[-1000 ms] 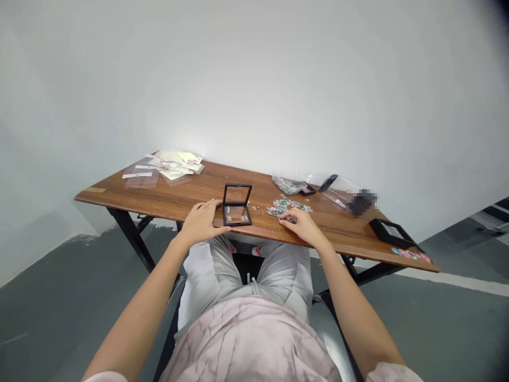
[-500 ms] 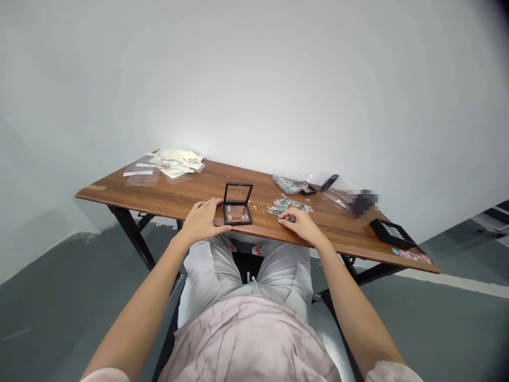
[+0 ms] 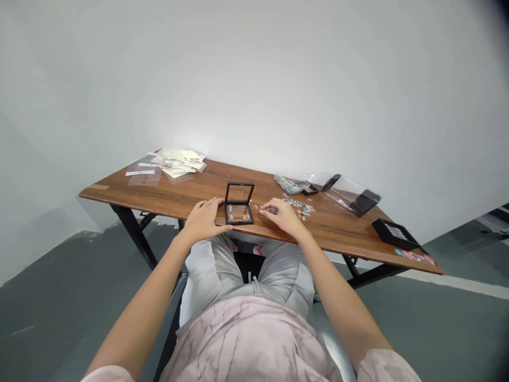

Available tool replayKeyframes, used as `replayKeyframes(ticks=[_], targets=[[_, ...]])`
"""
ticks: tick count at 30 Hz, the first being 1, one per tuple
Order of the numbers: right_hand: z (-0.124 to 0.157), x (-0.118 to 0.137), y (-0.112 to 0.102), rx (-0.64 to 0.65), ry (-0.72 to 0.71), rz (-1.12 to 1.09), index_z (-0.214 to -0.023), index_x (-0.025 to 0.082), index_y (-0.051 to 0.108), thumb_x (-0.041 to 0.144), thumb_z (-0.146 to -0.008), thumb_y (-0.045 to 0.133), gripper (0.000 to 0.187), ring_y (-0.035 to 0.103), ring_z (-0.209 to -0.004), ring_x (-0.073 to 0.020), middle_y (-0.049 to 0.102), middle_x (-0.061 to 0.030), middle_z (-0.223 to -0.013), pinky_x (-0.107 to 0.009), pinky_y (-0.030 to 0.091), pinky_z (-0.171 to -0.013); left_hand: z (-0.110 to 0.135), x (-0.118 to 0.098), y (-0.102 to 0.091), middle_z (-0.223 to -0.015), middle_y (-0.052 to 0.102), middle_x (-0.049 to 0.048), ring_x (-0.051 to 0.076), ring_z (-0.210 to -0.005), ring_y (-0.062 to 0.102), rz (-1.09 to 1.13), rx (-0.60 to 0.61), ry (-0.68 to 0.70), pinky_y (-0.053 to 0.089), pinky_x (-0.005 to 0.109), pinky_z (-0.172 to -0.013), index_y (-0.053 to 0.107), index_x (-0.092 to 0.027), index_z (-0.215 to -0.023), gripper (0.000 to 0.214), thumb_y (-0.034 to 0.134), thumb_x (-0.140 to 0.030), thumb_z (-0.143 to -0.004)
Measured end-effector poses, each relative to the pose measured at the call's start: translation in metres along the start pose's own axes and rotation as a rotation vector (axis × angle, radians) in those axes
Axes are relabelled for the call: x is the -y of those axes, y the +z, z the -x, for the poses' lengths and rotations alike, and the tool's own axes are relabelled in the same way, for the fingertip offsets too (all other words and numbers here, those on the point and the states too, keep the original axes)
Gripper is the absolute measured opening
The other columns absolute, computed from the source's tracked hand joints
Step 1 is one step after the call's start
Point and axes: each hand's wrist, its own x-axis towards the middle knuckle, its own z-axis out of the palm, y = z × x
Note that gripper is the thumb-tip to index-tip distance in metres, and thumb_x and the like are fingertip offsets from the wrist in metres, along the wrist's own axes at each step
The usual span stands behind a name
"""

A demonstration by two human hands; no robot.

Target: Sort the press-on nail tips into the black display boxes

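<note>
A small black hinged case [image 3: 238, 204] stands open near the front edge of the wooden table [image 3: 178, 193]. My left hand [image 3: 203, 218] rests flat beside its left side, fingers spread, thumb touching the case's front corner. My right hand [image 3: 280, 213] hovers just right of the case, thumb and fingers pinched on a small piece that I cannot name. A scatter of small greenish and white pieces [image 3: 299, 205] lies behind that hand.
Clear bags and paper cards [image 3: 170, 164] are piled at the back left. A bag of small pieces [image 3: 291, 184], clear sleeves with black items [image 3: 352, 193] and a black tray [image 3: 393, 233] lie to the right. Coloured bits [image 3: 413, 256] lie at the right corner.
My right hand moved left from the scatter of pieces toward the open case, its fingers pinched. The left hand stayed in place.
</note>
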Motion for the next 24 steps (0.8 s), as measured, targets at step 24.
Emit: replayKeyframes(ticks=[24], targets=[[-0.040,0.010,0.035,0.093,-0.011,-0.038,-0.093,0.020,0.079,0.022,-0.089,0.073,0.007,0.061,-0.076,-0.0150,0.070,-0.0028,-0.086,-0.028,0.045,-0.074,0.000,-0.003,-0.002,-0.149,0.054,0.0165,0.034,-0.141,0.047,0.012,0.016,-0.012,0.031,0.047,-0.115,0.039,-0.015,-0.146,0.089,0.057,-0.076,-0.082]])
